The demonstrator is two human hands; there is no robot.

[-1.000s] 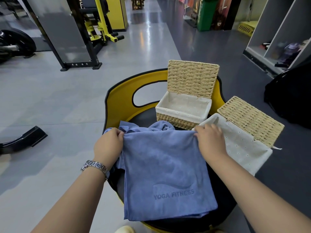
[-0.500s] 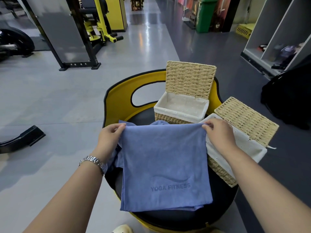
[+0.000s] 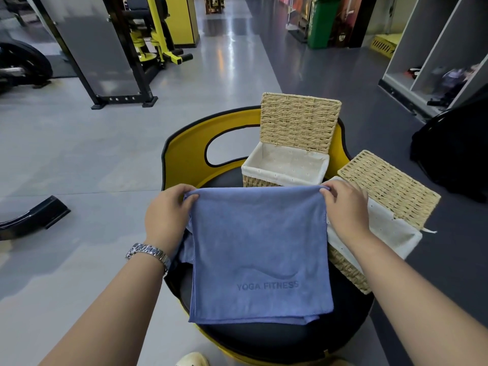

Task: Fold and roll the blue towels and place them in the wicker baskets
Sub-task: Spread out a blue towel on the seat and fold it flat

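Hands at work on a gym floor: a person's left hand (image 3: 169, 215) and right hand (image 3: 346, 207) each pinch a top corner of a blue towel (image 3: 260, 249), fingers curled over the cloth and thumbs tucked behind it, so that the doubled sheet hangs taut between them above a round black seat (image 3: 340, 336) with a yellow back (image 3: 184, 151). Its lower edge, stamped "YOGA FITNESS", rests on the cushion. Two wicker baskets wait with lids raised: the far basket (image 3: 286, 165) stands upright just behind the towel, its white liner showing nothing inside, and the near basket (image 3: 380, 220) sits tilted at the seat's right edge, touching or all but touching the right wrist. To fold well from here, it seems wise to keep the top edge level and tight, match corner to corner so the layers stay square, and lay the cloth flat on the cushion before rolling, steering clear of the tilted basket, which a stray elbow could tip off. A second fold of blue cloth (image 3: 186, 249) peeks out below the left hand; whether it belongs to this towel or to another cannot be told. A steel watch (image 3: 148, 253) circles the left wrist. The near basket's inside is largely hidden, and the seat's front edge is cut off by the frame.
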